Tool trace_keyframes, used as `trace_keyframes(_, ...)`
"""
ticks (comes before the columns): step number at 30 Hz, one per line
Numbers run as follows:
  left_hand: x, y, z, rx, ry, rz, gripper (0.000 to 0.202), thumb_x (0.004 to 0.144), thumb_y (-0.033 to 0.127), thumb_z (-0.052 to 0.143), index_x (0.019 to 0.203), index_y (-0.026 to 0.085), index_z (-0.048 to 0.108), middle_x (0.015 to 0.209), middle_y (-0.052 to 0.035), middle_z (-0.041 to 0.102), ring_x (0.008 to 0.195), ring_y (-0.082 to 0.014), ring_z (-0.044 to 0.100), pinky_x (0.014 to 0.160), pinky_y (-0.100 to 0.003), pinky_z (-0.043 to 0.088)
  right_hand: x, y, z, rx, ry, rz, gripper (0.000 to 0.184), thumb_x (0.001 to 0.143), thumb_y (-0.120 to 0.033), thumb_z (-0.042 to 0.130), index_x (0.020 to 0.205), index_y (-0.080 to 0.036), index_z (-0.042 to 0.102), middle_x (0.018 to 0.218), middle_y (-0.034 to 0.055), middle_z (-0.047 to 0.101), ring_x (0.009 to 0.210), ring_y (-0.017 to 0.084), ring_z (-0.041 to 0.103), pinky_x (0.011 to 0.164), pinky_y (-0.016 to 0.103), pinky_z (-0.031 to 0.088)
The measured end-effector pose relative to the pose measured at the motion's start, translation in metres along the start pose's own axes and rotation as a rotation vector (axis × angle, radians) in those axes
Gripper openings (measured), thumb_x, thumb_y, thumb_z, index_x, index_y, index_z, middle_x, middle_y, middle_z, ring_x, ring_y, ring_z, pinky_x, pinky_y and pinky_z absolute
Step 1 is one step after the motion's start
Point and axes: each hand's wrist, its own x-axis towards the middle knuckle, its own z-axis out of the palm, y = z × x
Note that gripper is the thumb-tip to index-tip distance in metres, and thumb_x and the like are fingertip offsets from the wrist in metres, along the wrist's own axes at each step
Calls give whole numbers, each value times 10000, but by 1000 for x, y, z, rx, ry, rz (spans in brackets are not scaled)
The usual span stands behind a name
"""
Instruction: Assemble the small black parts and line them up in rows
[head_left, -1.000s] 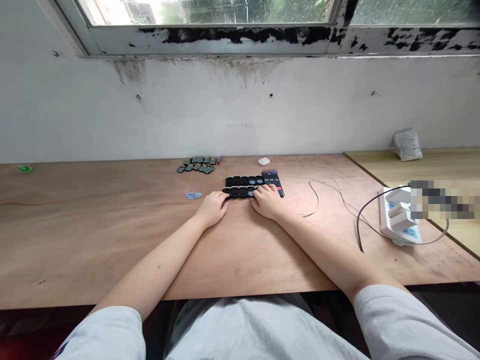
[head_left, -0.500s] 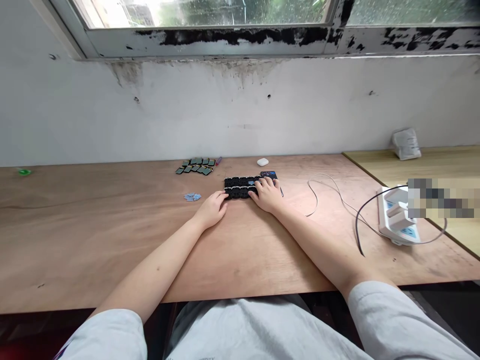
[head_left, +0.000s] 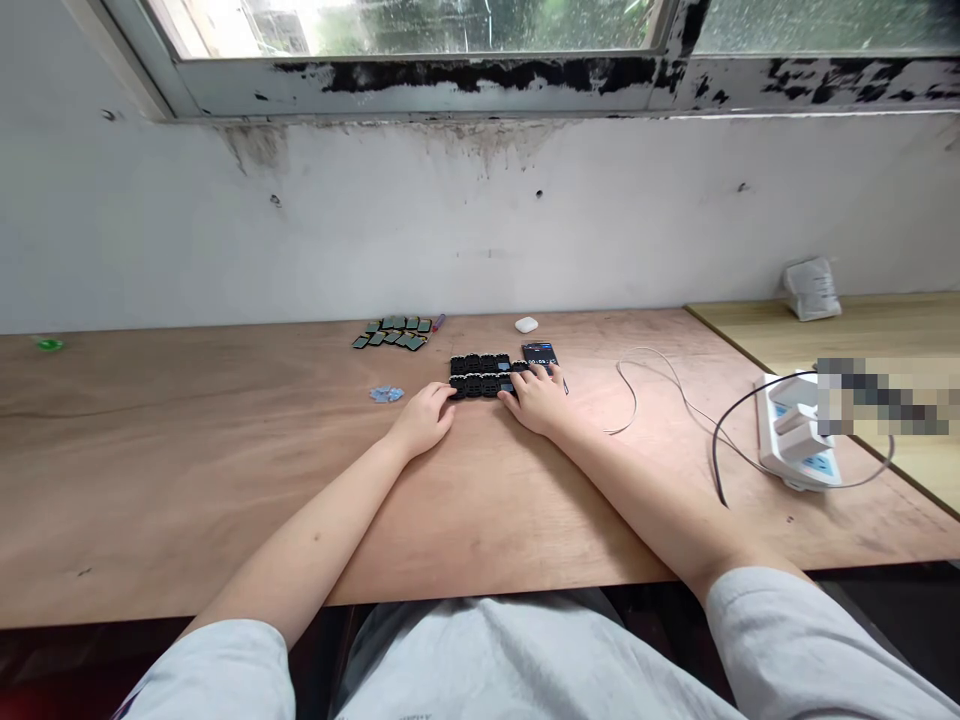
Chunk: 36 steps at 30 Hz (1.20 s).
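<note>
Two rows of black perforated plastic pieces (head_left: 484, 375) lie side by side on the plywood desk (head_left: 225, 460), with small blue parts in some openings. My left hand (head_left: 424, 417) grips the left end of the nearer row. My right hand (head_left: 536, 398) has its fingers curled over that row's right end and also covers the lower part of a black phone (head_left: 538, 352) showing a timer. The hands hide the nearer row's ends.
Several green chips (head_left: 394, 334) lie beyond the rows, by a small marker (head_left: 439, 322). Nearby are a blue piece (head_left: 386, 394) and a white earbud case (head_left: 526, 324). To the right are a thin cable (head_left: 630, 395) and a white power strip (head_left: 795, 435). A wall stands behind the desk.
My hands have drawn closer over the black rows, and the nearer row now sits tight against the farther one. My right hand has moved up over the phone's lower part.
</note>
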Motion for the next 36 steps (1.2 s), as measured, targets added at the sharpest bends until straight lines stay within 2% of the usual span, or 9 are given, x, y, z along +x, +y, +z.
trace_keyframes(2, -1, 0, -1, -12, 4, -11, 318, 960, 213, 519, 1256, 169, 626, 1257, -129, 635, 1182, -259, 631, 1066, -430, 526, -5, -3, -5, -14, 8, -10, 432, 1056, -511, 420, 1112, -174, 685, 1106, 174, 738, 1236, 355, 515, 1154, 570, 190)
trace_keyframes(6, -3, -1, -2, -39, 16, -25, 303, 960, 215, 512, 1238, 168, 626, 1254, -127, 633, 1166, -255, 634, 1060, -432, 526, -8, -6, -14, -26, 54, -9, 422, 1061, -481, 408, 1086, -167, 688, 1010, 174, 747, 1146, 346, 554, 1142, 551, 217)
trace_keyframes(11, -3, -3, -2, -56, 29, -38, 283, 964, 224, 509, 1215, 182, 633, 1248, -120, 636, 1175, -252, 631, 1067, -429, 520, -5, -4, -16, -21, 91, -9, 393, 1049, -459, 436, 1047, -166, 698, 1086, 187, 734, 1160, 350, 546, 1132, 533, 239)
trace_keyframes(17, -3, -1, -3, -69, 20, -45, 278, 958, 226, 512, 1203, 179, 633, 1231, -119, 641, 1138, -250, 642, 1031, -419, 535, -5, -2, -9, 12, -22, 5, 411, 1053, -510, 436, 1164, -184, 659, 1107, 160, 752, 1253, 359, 523, 1146, 558, 202)
trace_keyframes(23, -3, -1, -3, -64, 17, -53, 276, 959, 228, 509, 1200, 184, 637, 1234, -114, 642, 1124, -249, 646, 1014, -418, 539, -6, -4, -13, 0, 9, 1, 444, 1063, -516, 415, 1097, -183, 706, 1085, 159, 760, 1214, 345, 547, 1155, 556, 214)
trace_keyframes(28, -4, 1, -5, -75, 52, -45, 266, 971, 224, 496, 1192, 179, 638, 1217, -112, 643, 1109, -238, 645, 1005, -399, 537, -6, -6, -19, 10, 88, -14, 496, 1066, -478, 429, 916, -186, 800, 1198, 166, 732, 1341, 361, 463, 1162, 558, 228)
trace_keyframes(31, -5, 2, -6, -59, 69, -44, 246, 982, 223, 483, 1147, 187, 661, 1094, -94, 660, 989, -217, 662, 925, -373, 557, -7, -8, -20, 61, 104, -94, 476, 1057, -435, 472, 829, -213, 825, 1182, 135, 748, 1379, 355, 440, 1162, 548, 243)
trace_keyframes(33, -6, 4, -7, -40, 63, -25, 236, 987, 222, 475, 1102, 191, 679, 1008, -82, 661, 920, -208, 660, 882, -362, 558, -8, -10, -20, 113, 95, -205, 436, 1045, -402, 509, 811, -221, 829, 1174, 115, 758, 1370, 342, 460, 1149, 524, 278)
trace_keyframes(36, -8, 6, -9, -26, 48, 23, 245, 992, 208, 463, 1077, 198, 693, 981, -79, 667, 904, -204, 659, 885, -358, 549, -8, -10, -19, 199, 72, -368, 418, 1040, -378, 526, 790, -224, 823, 1184, 90, 762, 1308, 308, 522, 1108, 476, 351)
